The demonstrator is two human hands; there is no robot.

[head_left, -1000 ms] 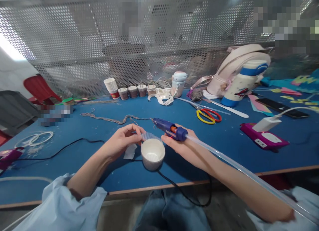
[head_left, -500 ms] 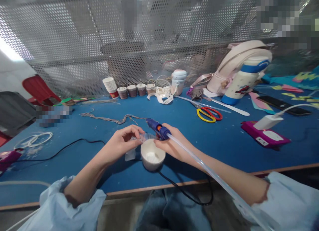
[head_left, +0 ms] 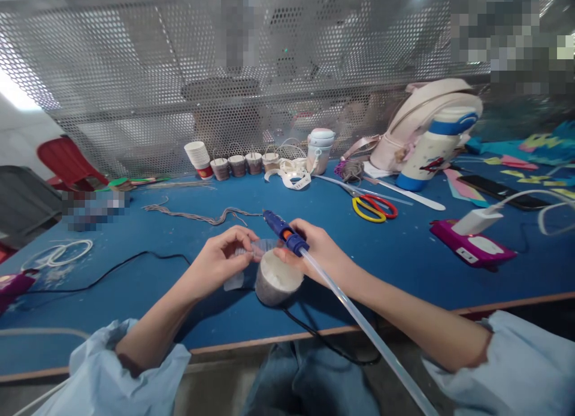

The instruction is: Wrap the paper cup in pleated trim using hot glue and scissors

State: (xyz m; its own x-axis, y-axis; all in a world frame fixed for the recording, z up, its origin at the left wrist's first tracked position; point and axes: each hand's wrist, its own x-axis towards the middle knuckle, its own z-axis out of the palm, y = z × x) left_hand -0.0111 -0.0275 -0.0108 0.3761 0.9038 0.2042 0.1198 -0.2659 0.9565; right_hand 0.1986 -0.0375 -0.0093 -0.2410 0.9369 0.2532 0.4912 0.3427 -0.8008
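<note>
Jeans (head_left: 309,380) are filling the bottom centre of the frame, with a pale blue left sleeve (head_left: 121,368) at lower left and a right sleeve (head_left: 507,362) at lower right. A black cord (head_left: 314,334) is hanging over the near edge of the blue table (head_left: 395,254). Just below the middle of the frame, a grey cup (head_left: 274,287) with a white inside is tilting, its mouth facing up and toward the right. The left hand (head_left: 224,254), left of the cup, is pinching a clear ridged strip (head_left: 263,245) between thumb and curled fingers; the strip is stretching behind the rim toward the other hand. The right hand (head_left: 321,254) is gripping a blue glue gun (head_left: 294,239) with fingers closed around it, the thumb reaching over the cup's far rim. A clear glue stick (head_left: 359,320) is running from the gun's rear to the bottom edge.

Farther off, a purple power strip (head_left: 480,248) is lying at right, and grey yarn (head_left: 211,215) is stretching left of the gun's nozzle. Scissors (head_left: 358,194) are lying right of centre. Beyond them, a row of small cups (head_left: 237,166), a tumbler (head_left: 320,152) and, at upper right, a bottle (head_left: 431,152) are standing before a perforated metal panel (head_left: 157,117).
</note>
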